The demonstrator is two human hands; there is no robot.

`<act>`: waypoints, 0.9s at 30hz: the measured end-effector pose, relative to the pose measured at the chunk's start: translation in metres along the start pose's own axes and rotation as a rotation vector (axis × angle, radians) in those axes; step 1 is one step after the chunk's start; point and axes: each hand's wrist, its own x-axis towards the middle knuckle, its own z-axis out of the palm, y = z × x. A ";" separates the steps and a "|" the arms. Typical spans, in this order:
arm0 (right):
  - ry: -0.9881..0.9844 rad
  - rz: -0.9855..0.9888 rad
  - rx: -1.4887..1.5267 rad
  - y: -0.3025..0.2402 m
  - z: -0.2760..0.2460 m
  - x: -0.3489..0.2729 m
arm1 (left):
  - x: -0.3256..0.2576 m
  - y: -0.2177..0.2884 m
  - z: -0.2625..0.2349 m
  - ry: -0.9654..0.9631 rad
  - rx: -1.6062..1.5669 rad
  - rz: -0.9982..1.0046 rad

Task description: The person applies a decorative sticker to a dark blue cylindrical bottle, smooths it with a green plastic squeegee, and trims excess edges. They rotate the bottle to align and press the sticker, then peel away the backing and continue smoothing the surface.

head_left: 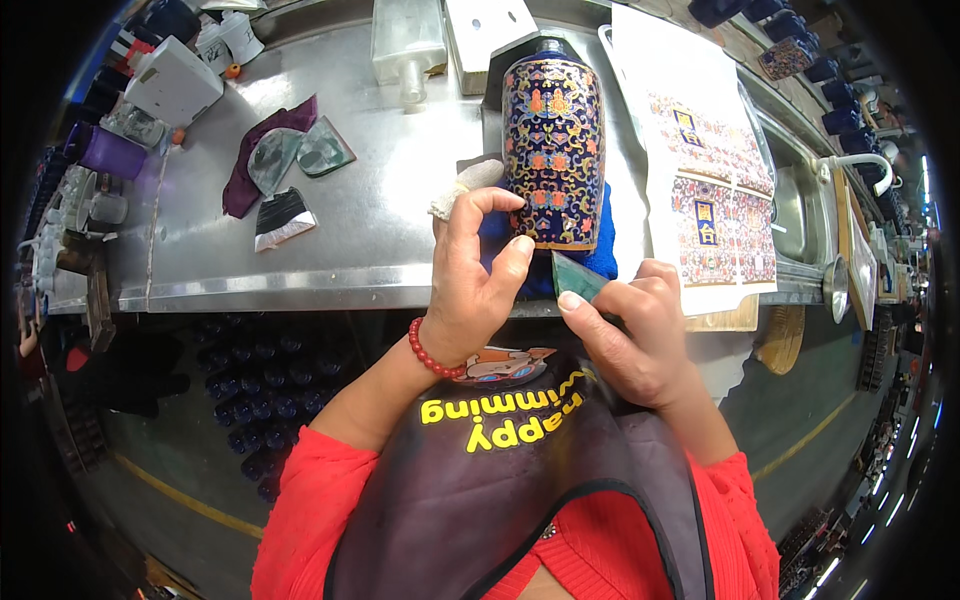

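A dark blue bottle (553, 150) with a colourful floral pattern lies in front of me, its neck pointing away. My left hand (472, 268) touches its lower left side with index finger and thumb, which are spread apart; a pale covering sits on another finger. In my right hand (635, 335), a green, translucent, flat scraper (573, 277) is pinched between thumb and fingers. Its pointed corner is close to the bottle's base; whether it touches cannot be made out. Blue cloth (606, 240) shows beside and under the bottle.
Printed pattern sheets (690, 190) lie to the right, before a sink (798, 215). On the metal table (330, 240) at left are more green scraper pieces (325, 148) and a purple cloth (243, 175). A clear bottle (408, 45) and white containers (175, 82) stand farther back.
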 end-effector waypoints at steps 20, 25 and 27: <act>0.002 -0.030 -0.049 -0.002 0.001 0.002 | 0.000 -0.003 0.000 0.013 -0.009 0.018; 0.038 -0.027 -0.091 -0.003 0.001 0.002 | 0.000 -0.002 -0.005 -0.077 0.082 0.036; 0.022 -0.041 -0.071 -0.003 0.000 0.002 | 0.000 -0.001 -0.005 -0.073 0.051 0.016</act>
